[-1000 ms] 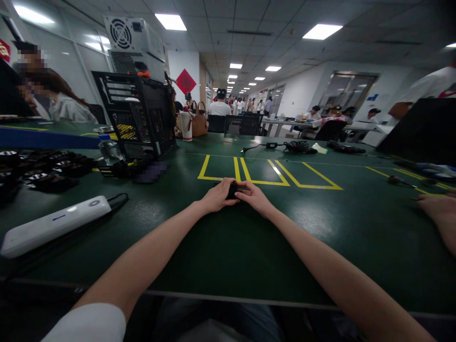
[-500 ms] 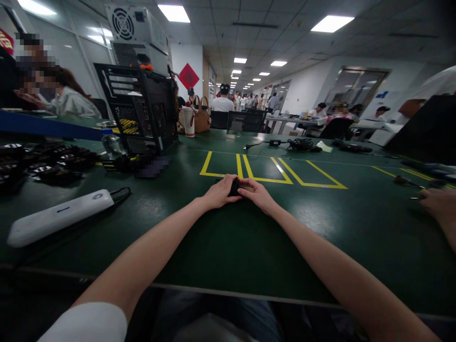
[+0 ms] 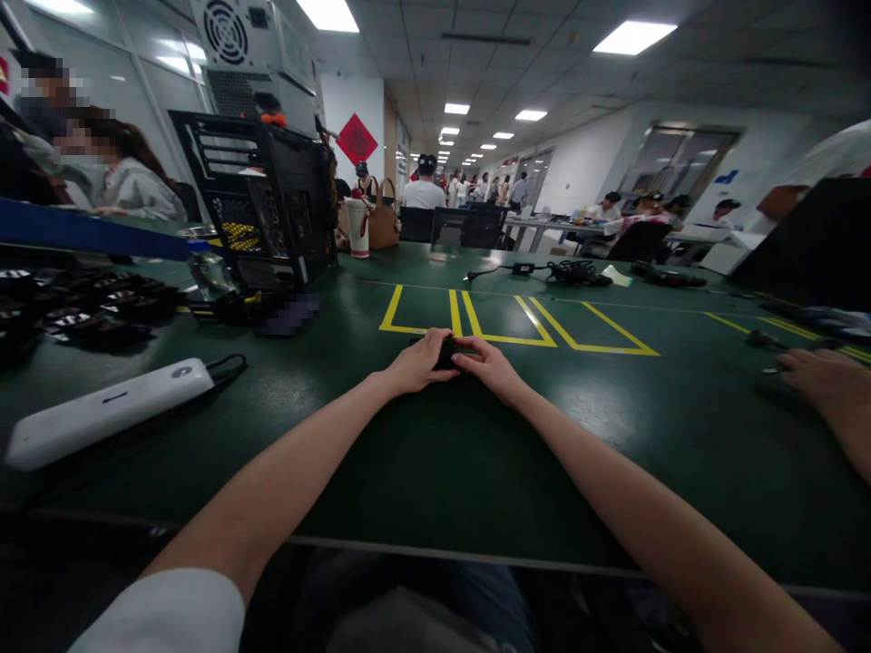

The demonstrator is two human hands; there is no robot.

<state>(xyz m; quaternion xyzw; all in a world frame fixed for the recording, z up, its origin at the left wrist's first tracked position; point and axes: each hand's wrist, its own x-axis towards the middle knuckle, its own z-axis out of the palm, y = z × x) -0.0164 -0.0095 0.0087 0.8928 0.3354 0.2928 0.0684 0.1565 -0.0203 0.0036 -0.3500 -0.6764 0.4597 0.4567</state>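
A small black object (image 3: 445, 352) is between my two hands, low over the green table, just in front of the yellow tape outlines. My left hand (image 3: 418, 363) is wrapped round its left side, thumb in front and fingers behind. From the right, the fingertips of my right hand (image 3: 486, 365) press on the same object. Much of it is hidden by my fingers, and its details are too small to tell.
On the green table (image 3: 435, 453) lie a white device (image 3: 112, 408) at left and black cables (image 3: 578, 272) at the back. An open black computer case (image 3: 272, 199) stands back left beside a white cup (image 3: 357, 227). Another person's hand (image 3: 820, 376) is at the right edge.
The view has shifted slightly. Both my hands stay on the black object, with only small finger movement. The other person's hand at the right has come a little further left.
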